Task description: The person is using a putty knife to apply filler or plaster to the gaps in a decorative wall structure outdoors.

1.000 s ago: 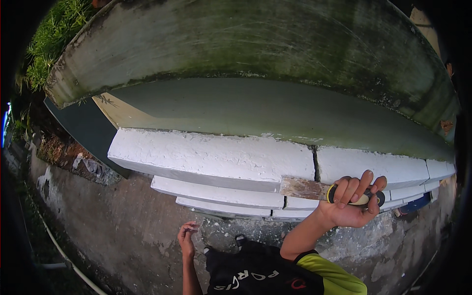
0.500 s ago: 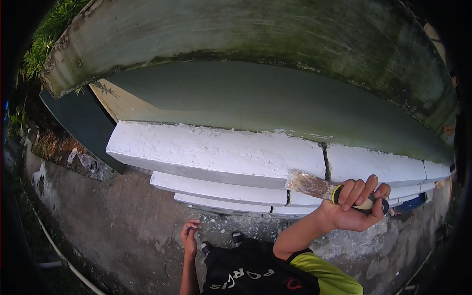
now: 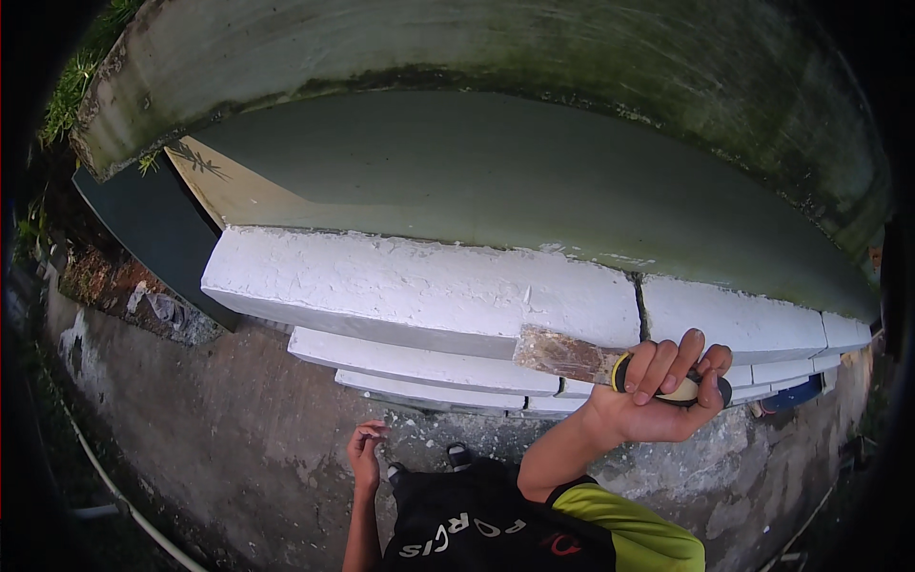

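Observation:
My right hand (image 3: pixel 658 396) grips a putty knife with a dark-and-cream handle and yellow ring; its wide, white-stained blade (image 3: pixel 556 351) lies at the front edge of the top white block (image 3: pixel 362 281), left of a dark vertical gap. Further white blocks (image 3: pixel 415 369) form stepped rows below. My left hand (image 3: pixel 364 450) hangs low over the ground, away from the blocks, its fingers loosely curled and apart, with no held object that I can make out.
A mossy concrete ledge (image 3: pixel 477 48) arches across the top, over a grey-green wall (image 3: pixel 457 167). Plants (image 3: pixel 67 91) and a dark panel (image 3: pixel 143 238) are at left. White flecks lie on the concrete ground (image 3: pixel 229 410) by my feet; a pale pipe (image 3: pixel 133 520) runs at lower left.
The putty knife in my right hand swung slightly right, then moved left along the block edge. The blocks and upper ledge sit a little higher in the picture than a second ago.

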A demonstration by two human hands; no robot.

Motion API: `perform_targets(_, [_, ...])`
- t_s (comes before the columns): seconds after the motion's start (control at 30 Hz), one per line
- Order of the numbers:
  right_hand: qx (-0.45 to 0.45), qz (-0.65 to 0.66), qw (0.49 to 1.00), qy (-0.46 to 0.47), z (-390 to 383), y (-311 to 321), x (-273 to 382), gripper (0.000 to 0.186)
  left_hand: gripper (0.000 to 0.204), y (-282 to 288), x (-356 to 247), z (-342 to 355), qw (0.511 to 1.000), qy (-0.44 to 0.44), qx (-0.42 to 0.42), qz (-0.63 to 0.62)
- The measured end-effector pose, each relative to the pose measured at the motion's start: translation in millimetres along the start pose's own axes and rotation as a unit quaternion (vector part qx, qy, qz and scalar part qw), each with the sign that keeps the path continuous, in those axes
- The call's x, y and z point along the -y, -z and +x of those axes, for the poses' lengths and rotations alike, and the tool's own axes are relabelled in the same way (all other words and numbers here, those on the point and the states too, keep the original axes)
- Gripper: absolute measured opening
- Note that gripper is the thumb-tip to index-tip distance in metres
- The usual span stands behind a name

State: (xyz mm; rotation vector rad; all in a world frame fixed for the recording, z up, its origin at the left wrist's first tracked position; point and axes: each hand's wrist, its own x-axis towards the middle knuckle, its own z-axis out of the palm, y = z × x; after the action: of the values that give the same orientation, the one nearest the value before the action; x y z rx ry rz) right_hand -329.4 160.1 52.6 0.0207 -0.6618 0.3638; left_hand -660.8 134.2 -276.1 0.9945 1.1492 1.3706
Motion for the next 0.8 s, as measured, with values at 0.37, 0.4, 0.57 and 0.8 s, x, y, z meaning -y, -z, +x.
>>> perform_targets(0.37, [0.020, 0.009, 0.999, -0.031, -11, -10, -21, 0.012, 0.011, 12, 2, -6, 1.000, 0.002, 0.001, -0.015])
perform_targets(0.4, [0.010, 0.024, 0.999, -0.025, -7, -3, -15, 0.011, 0.011, 14, 0, -7, 0.999, 0.002, -0.009, -0.031])
perform_targets(0.57, [0.022, 0.044, 0.998, -0.041, -29, -19, -42, 0.011, 0.011, 20, -2, -3, 0.998, 0.010, -0.045, -0.050])
perform_targets(0.8, [0.023, 0.052, 0.998, -0.026, -36, -29, -52, 0.011, 0.012, 47, -15, -7, 0.994, 0.011, -0.080, -0.067])
